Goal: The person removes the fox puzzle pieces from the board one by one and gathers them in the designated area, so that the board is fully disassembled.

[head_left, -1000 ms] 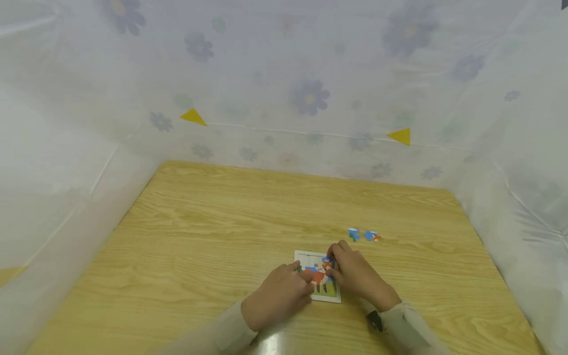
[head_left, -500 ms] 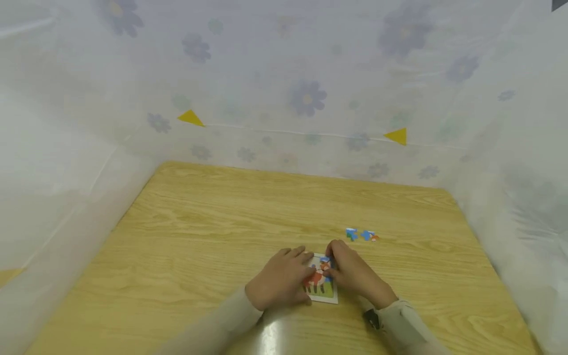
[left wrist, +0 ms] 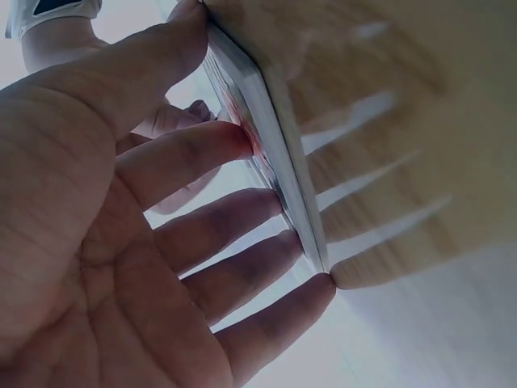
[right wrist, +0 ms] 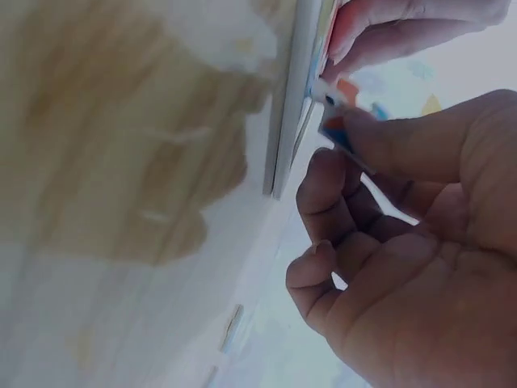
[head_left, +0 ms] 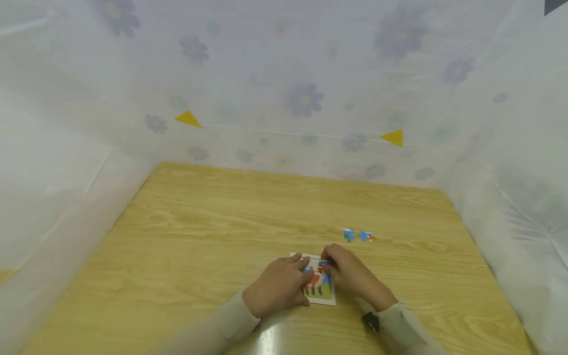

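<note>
A small white-framed picture puzzle (head_left: 327,301) showing a red and white animal lies on the table. My left hand (head_left: 277,288) rests over its left side. In the left wrist view its fingers (left wrist: 194,158) are spread and fairly straight, touching the board, with the thumb at the board's near edge. My right hand (head_left: 357,276) is at the board's upper right. In the right wrist view, thumb and forefinger pinch a blue, orange and white puzzle piece (right wrist: 333,123), tilted close over the board. The other right fingers are curled. My left hand covers part of the picture.
Two loose puzzle pieces, one blue and green (head_left: 348,234) and one blue and orange (head_left: 366,236), lie beyond my right hand. The wooden table (head_left: 213,212) is bordered by flower-printed sheeting (head_left: 266,98) bearing two yellow triangles.
My left hand has shifted from a pointing finger on the picture to spread fingers over the board's left side. My right hand stays at the upper right corner, still pinching the puzzle piece.
</note>
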Demonstrator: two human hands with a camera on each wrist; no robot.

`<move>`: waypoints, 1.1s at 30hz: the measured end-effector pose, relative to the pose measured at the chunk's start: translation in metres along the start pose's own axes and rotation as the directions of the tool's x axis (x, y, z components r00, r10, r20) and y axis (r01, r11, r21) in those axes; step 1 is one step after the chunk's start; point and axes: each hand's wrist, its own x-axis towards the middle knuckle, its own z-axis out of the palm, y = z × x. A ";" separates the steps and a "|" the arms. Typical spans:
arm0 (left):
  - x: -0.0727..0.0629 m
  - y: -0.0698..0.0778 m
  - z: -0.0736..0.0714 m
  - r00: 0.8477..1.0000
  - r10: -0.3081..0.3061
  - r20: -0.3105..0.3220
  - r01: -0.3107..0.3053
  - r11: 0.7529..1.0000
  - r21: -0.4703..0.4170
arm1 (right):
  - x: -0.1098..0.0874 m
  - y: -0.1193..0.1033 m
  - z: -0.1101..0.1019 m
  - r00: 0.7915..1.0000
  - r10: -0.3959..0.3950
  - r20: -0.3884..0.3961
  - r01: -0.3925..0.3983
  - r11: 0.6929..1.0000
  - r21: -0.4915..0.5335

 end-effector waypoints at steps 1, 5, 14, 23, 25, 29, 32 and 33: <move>0.000 0.000 0.000 1.000 -0.004 0.003 0.004 1.000 -0.002 | -0.001 0.001 -0.001 1.000 0.001 0.004 -0.001 1.000 0.010; 0.000 0.000 0.000 1.000 0.001 0.002 -0.001 1.000 -0.012 | -0.005 0.009 -0.013 1.000 -0.009 0.001 0.009 0.999 0.046; -0.002 0.000 -0.001 1.000 0.004 -0.002 -0.004 1.000 -0.011 | -0.012 0.051 -0.077 0.996 0.056 -0.067 -0.052 0.997 0.055; -0.002 -0.001 -0.001 1.000 -0.008 0.013 0.008 1.000 -0.016 | -0.022 0.104 -0.119 0.963 0.251 -0.093 -0.251 0.968 0.015; -0.002 -0.001 -0.002 1.000 -0.013 0.019 0.013 1.000 -0.020 | -0.023 0.112 -0.121 0.958 0.276 -0.078 -0.274 0.961 0.034; -0.002 0.000 -0.001 1.000 -0.017 0.021 0.018 0.999 -0.028 | -0.024 0.127 -0.120 0.952 0.299 -0.064 -0.296 0.954 0.050; -0.001 0.000 -0.001 1.000 -0.014 0.014 0.015 1.000 -0.027 | -0.024 0.133 -0.117 0.950 0.305 -0.065 -0.303 0.952 0.043; -0.001 0.000 -0.001 1.000 -0.013 0.011 0.013 1.000 -0.024 | -0.023 0.135 -0.115 0.951 0.302 -0.067 -0.300 0.953 0.041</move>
